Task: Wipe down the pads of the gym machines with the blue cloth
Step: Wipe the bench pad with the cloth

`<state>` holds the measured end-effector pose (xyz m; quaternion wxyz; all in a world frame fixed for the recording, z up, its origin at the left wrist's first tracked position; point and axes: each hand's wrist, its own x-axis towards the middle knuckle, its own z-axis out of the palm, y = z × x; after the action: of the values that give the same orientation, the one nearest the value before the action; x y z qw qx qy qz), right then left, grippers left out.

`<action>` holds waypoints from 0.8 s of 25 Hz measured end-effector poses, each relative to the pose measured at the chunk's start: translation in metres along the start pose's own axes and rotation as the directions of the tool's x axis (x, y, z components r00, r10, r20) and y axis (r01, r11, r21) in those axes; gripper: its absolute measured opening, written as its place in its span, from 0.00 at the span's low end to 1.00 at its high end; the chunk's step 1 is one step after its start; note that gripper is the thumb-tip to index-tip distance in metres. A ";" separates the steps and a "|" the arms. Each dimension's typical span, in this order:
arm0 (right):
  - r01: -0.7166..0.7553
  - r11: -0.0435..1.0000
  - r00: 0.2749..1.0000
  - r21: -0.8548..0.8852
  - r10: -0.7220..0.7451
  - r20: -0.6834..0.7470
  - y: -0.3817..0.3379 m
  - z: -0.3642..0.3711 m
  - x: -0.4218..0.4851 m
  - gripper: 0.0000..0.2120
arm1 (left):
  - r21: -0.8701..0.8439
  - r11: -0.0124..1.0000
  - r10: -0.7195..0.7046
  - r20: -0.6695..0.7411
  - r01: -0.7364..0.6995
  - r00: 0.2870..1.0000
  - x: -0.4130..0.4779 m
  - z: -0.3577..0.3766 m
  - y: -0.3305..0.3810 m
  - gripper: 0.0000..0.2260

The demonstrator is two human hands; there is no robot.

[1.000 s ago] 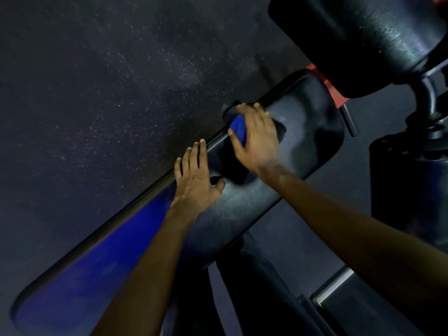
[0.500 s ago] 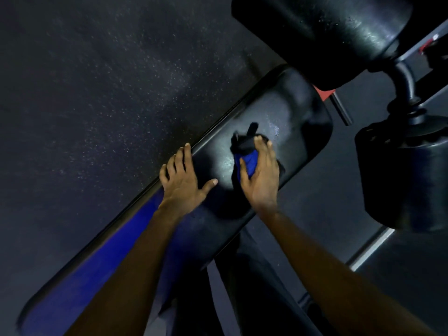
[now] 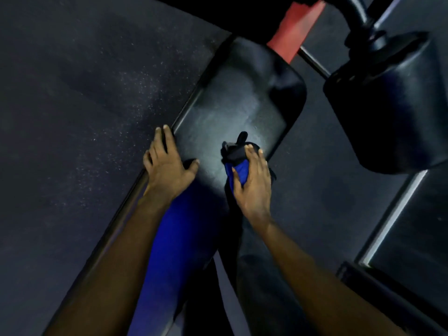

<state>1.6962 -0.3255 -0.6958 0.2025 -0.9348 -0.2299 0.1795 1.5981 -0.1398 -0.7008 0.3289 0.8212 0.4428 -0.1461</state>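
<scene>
A long black bench pad runs diagonally from lower left to upper right, with a blue sheen on its near half. My right hand presses a bunched blue cloth onto the pad near its right edge; the cloth's far end looks dark. My left hand lies flat on the pad's left edge, fingers spread and curled over the rim, holding nothing.
A black roller pad on a curved metal arm hangs at the upper right. A red frame part shows beyond the bench's far end. Dark speckled rubber floor fills the left. A metal frame rail runs along the right.
My right hand has dragged the cloth back along the pad from its far end toward me and to the right edge. My left hand stays braced on the left edge.
</scene>
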 end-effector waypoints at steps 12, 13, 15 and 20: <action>-0.335 0.818 0.879 0.467 0.450 -0.157 0.012 0.000 0.006 0.28 | -0.014 0.994 -0.109 -0.111 0.108 0.988 0.016 0.018 0.036 0.57; -0.349 0.809 0.875 0.472 0.463 -0.145 0.015 -0.004 0.010 0.27 | -0.012 0.993 -0.121 -0.118 0.120 0.986 0.017 0.020 0.037 0.57; -0.413 0.769 0.823 0.487 0.544 -0.161 0.020 -0.010 0.039 0.25 | -0.004 0.990 -0.143 -0.124 0.143 0.982 0.018 0.022 0.036 0.56; -0.421 0.731 0.803 0.538 0.575 -0.153 0.021 -0.014 0.046 0.25 | 0.011 0.985 -0.166 -0.145 0.170 0.975 0.021 0.021 0.037 0.54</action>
<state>1.7473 -0.3234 -0.7046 0.4038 -0.8977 0.1192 0.1298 1.6414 -0.1555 -0.7125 0.2729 0.7931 0.5315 -0.1190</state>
